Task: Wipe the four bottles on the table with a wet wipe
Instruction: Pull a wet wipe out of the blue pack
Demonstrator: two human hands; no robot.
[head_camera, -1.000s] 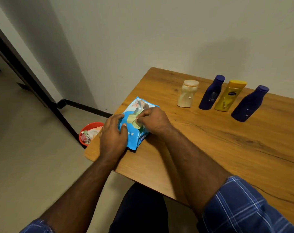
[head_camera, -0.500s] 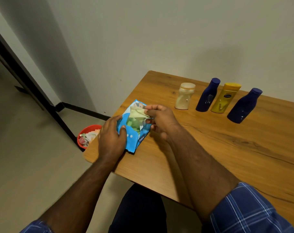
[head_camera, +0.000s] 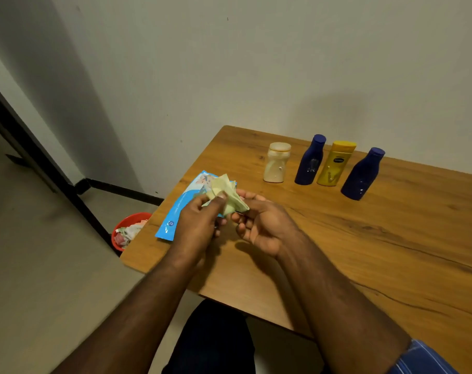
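Left hand [head_camera: 199,225] pinches the wet wipe [head_camera: 226,195] between thumb and fingers, raised over the table [head_camera: 391,252] near its left edge. Right hand [head_camera: 262,225] is palm-up just beside it, fingers curled under the wipe's lower end and holding it too. Wipe is bunched, pale green, off the table, above the blue wipes pack [head_camera: 181,211] that lies flat at the table's left edge.

Four bottles stand in a row near the wall, well apart from the hands: cream bottle [head_camera: 276,165], blue bottle [head_camera: 309,161], yellow bottle [head_camera: 335,165], second blue bottle [head_camera: 360,175]. None touched yet, so I'd say wiping hasn't started; step in hand looks like opening up the wipe.

To do it well: spread the wipe out between both hands so a flat face is ready, not a wad. Then keep it in one hand, free the other to steady a bottle. Bottles are close together, and the tall ones could tip if bumped.

Red bin [head_camera: 128,230] with scraps sits on the floor by the table corner.
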